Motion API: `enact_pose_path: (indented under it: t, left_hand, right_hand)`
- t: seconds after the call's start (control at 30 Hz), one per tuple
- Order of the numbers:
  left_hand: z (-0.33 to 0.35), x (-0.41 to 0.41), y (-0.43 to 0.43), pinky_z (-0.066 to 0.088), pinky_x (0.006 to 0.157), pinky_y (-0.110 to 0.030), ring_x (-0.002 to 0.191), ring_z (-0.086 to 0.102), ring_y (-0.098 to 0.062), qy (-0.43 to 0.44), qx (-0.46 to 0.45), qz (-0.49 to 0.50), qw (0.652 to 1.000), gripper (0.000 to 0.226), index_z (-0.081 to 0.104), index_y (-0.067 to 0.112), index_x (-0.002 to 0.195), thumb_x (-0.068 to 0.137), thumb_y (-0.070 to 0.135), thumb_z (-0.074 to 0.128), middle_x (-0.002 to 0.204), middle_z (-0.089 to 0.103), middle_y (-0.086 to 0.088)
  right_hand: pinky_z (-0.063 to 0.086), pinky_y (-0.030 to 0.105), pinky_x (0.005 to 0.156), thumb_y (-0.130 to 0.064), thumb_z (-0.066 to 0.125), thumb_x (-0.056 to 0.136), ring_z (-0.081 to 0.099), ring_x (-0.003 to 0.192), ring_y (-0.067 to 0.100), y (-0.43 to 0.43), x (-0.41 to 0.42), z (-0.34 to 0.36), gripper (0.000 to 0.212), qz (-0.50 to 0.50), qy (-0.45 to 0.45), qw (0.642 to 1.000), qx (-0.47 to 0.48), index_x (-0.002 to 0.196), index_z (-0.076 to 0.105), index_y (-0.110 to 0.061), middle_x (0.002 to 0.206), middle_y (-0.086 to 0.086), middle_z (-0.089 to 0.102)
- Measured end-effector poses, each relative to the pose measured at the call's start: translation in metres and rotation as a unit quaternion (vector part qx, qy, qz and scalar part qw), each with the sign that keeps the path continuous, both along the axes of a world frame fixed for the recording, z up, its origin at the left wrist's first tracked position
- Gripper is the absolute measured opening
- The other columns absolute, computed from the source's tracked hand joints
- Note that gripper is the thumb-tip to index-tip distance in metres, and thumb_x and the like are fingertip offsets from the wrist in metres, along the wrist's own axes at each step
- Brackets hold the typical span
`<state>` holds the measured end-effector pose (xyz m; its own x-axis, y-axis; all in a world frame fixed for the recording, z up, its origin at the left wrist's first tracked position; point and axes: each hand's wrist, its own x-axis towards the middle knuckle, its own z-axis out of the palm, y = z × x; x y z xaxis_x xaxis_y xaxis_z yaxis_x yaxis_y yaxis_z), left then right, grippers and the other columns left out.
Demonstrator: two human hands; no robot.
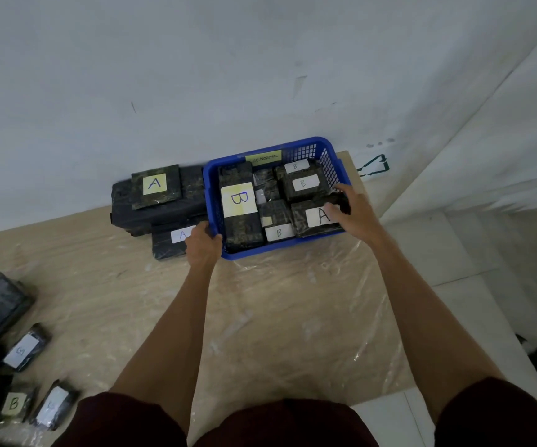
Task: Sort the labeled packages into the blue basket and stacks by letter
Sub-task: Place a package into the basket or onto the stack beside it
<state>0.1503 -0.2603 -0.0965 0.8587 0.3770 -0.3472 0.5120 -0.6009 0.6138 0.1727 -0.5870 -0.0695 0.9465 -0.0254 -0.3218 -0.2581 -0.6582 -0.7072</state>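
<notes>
Tabletop: left grip holding blue basket rim; right grip seemingly clasps A package.

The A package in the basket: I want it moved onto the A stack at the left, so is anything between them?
Yes. The A package under the right hand sits at the basket's right end; B packages, the basket wall and the left hand lie before the A stack.

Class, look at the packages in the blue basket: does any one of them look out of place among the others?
Yes. The A package at the basket's near right corner is the odd one: every other readable label inside is B. The right hand is on it; the left hand grips the basket's near left rim.
</notes>
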Motion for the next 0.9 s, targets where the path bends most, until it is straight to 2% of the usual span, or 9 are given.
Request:
enact_pose_path:
  t: [0.03, 0.1, 0.27, 0.33, 0.4, 0.5, 0.67, 0.8, 0.9]
  left_hand:
    - [-0.001, -0.002, 0.000, 0.054, 0.095, -0.050, 0.111, 0.064, -0.038, 0.003, -0.006, 0.005, 1.000, 0.043, 0.056, 0.005, 0.138, 0.096, 0.010, 0.064, 0.128, 0.064, -0.018]
    - [-0.004, -0.005, -0.001, 0.057, 0.091, -0.054, 0.109, 0.066, -0.039, 0.009, -0.023, 0.021, 0.999, 0.048, 0.052, 0.008, 0.143, 0.096, 0.008, 0.064, 0.133, 0.061, -0.018]
    - [-0.006, -0.010, -0.006, 0.060, 0.083, -0.055, 0.102, 0.069, -0.041, 0.014, -0.032, 0.040, 0.999, 0.052, 0.049, 0.010, 0.146, 0.097, 0.002, 0.062, 0.133, 0.061, -0.020]
    - [-0.006, -0.011, -0.006, 0.060, 0.082, -0.055, 0.097, 0.070, -0.041, 0.015, -0.046, 0.045, 0.998, 0.054, 0.048, 0.010, 0.148, 0.096, -0.001, 0.061, 0.135, 0.060, -0.021]
    - [-0.008, -0.012, -0.005, 0.060, 0.082, -0.056, 0.098, 0.070, -0.042, 0.017, -0.056, 0.048, 0.997, 0.057, 0.046, 0.011, 0.149, 0.096, -0.001, 0.062, 0.139, 0.057, -0.020]
    - [-0.010, -0.015, -0.006, 0.060, 0.083, -0.053, 0.101, 0.069, -0.042, 0.018, -0.087, 0.066, 0.994, 0.059, 0.043, 0.011, 0.151, 0.097, -0.002, 0.061, 0.141, 0.055, -0.020]
    - [-0.009, -0.019, -0.009, 0.060, 0.084, -0.048, 0.102, 0.069, -0.042, 0.015, -0.110, 0.079, 0.991, 0.059, 0.041, 0.010, 0.152, 0.097, -0.003, 0.060, 0.143, 0.053, -0.020]
    - [-0.009, -0.020, -0.008, 0.060, 0.085, -0.049, 0.100, 0.069, -0.042, 0.015, -0.120, 0.086, 0.989, 0.060, 0.041, 0.009, 0.152, 0.096, -0.004, 0.060, 0.142, 0.053, -0.021]
    - [-0.007, -0.020, -0.008, 0.060, 0.085, -0.053, 0.097, 0.070, -0.041, 0.017, -0.118, 0.083, 0.989, 0.060, 0.043, 0.009, 0.151, 0.096, -0.004, 0.061, 0.140, 0.055, -0.021]
  right_hand:
    - [0.051, 0.043, 0.095, -0.058, 0.062, 0.086, 0.057, 0.113, 0.026, 0.002, -0.004, -0.005, 0.068, 0.005, 0.000, 1.000, -0.006, 0.144, 0.038, -0.033, 0.130, 0.012, 0.053]
    - [0.044, 0.046, 0.104, -0.046, 0.069, 0.089, 0.047, 0.123, 0.032, 0.007, -0.013, -0.010, 0.065, 0.000, -0.011, 1.000, -0.022, 0.144, 0.040, -0.028, 0.134, 0.015, 0.046]
    - [0.038, 0.028, 0.093, -0.024, 0.069, 0.093, 0.050, 0.117, 0.027, -0.001, -0.010, -0.004, 0.048, -0.049, -0.057, 0.997, -0.006, 0.137, 0.051, -0.014, 0.127, 0.014, 0.049]
    - [0.039, 0.029, 0.093, -0.024, 0.071, 0.092, 0.053, 0.118, 0.027, -0.008, -0.002, 0.000, 0.048, -0.041, -0.065, 0.997, -0.024, 0.136, 0.053, -0.016, 0.127, 0.014, 0.055]
    - [0.044, 0.037, 0.099, -0.025, 0.073, 0.090, 0.056, 0.119, 0.030, -0.013, 0.003, 0.001, 0.053, -0.011, -0.052, 0.997, -0.049, 0.138, 0.053, -0.018, 0.128, 0.013, 0.060]
    - [0.046, 0.046, 0.104, -0.026, 0.074, 0.090, 0.057, 0.120, 0.031, -0.015, 0.007, 0.005, 0.064, 0.017, -0.027, 0.998, -0.063, 0.145, 0.043, -0.020, 0.136, 0.011, 0.058]
    - [0.048, 0.037, 0.095, -0.027, 0.072, 0.092, 0.057, 0.097, 0.017, -0.012, 0.007, 0.008, 0.064, 0.007, -0.036, 0.999, -0.030, 0.144, 0.036, -0.015, 0.136, 0.009, 0.058]
    - [0.043, 0.031, 0.091, -0.023, 0.067, 0.096, 0.055, 0.103, 0.015, -0.010, 0.002, 0.006, 0.063, 0.007, -0.039, 0.999, -0.011, 0.148, 0.034, -0.015, 0.136, 0.007, 0.057]
    - [0.043, 0.033, 0.092, -0.020, 0.064, 0.097, 0.057, 0.115, 0.024, -0.010, 0.001, 0.005, 0.053, 0.007, -0.040, 0.999, -0.015, 0.145, 0.041, -0.017, 0.133, 0.008, 0.058]
